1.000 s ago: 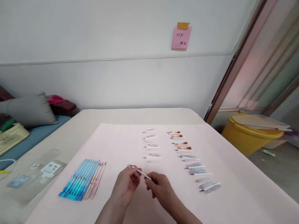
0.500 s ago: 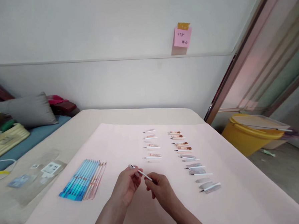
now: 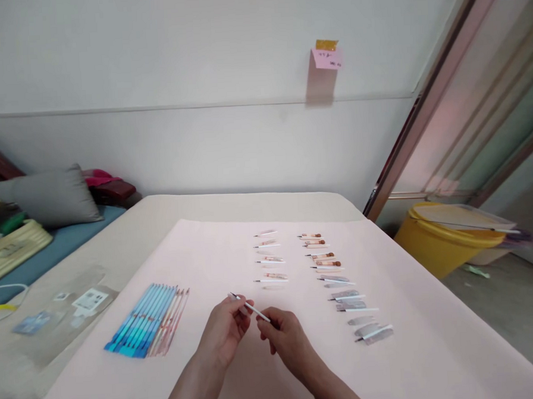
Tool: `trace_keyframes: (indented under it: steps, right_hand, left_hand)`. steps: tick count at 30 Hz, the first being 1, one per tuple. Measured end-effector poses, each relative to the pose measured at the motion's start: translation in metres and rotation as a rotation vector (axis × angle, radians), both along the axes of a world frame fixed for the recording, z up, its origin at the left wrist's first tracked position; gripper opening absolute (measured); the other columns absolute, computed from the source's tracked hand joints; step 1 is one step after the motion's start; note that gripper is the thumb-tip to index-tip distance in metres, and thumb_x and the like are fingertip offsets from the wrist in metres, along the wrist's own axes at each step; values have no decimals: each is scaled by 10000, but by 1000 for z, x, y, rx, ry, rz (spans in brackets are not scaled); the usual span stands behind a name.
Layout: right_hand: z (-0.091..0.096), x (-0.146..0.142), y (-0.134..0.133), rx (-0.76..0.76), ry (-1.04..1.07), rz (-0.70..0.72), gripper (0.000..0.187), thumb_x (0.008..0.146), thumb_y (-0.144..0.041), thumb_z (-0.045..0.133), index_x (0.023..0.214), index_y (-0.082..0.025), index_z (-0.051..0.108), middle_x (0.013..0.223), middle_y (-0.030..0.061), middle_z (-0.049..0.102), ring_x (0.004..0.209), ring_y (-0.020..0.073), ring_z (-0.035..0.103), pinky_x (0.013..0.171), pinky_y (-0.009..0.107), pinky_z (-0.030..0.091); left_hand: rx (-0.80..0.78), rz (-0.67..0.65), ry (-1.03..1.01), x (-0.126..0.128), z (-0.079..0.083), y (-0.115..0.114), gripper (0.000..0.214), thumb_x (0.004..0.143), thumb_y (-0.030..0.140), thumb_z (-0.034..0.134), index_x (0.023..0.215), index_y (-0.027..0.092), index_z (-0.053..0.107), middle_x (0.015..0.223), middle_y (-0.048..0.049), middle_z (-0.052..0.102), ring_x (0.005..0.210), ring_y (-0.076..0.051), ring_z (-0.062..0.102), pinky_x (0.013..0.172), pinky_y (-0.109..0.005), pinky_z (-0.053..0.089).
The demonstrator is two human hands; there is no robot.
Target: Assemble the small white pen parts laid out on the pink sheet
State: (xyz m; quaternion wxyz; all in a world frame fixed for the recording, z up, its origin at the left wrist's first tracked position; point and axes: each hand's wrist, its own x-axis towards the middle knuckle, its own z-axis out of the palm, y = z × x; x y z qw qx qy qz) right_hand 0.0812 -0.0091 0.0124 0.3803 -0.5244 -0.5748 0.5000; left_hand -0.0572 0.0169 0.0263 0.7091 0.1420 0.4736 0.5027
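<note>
2 hands meet over the near middle of the pink sheet (image 3: 198, 256) that covers the tabletop (image 3: 160, 211), and both pinch 1 thin white stick (image 3: 251, 307).

1. Left hand (image 3: 224, 333): fingertips closed on the far-left portion of the stick, just short of its small pale tip (image 3: 231, 295).
2. Right hand (image 3: 287, 338): fingertips closed on the near-right end of the stick.
3. Long axis: the stick runs from upper left to lower right, held clear above the sheet and spanning the gap between the 2 hands. Neither hand is nearer; each grips 1 end.
4. Surrounding parts: a fan of blue and pink sleeves (image 3: 147, 319) lies to the left, well apart from the left hand. 2 columns of small capped pieces lie beyond and to the right: the left column (image 3: 270, 262) is straight ahead of the hands, and the right column (image 3: 337, 279) extends down toward the right hand's side.
5. The stick's tip points toward the open sheet between the sleeves and the left column.
</note>
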Motion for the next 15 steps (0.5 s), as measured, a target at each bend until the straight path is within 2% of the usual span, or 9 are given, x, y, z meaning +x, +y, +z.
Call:
trace_keyframes:
  steps: [15]
  right_hand:
    - [-3,-2,-1,-6,-13,3,190,765,-244,442,653,-153,565,538,-31,503,399,71,453,376,170,350]
  left_hand:
    - [-26,-12,14,3,1,-1,117,663,112,625,750,129,548,763,-80,630,590,-91,568,505,-175,453]
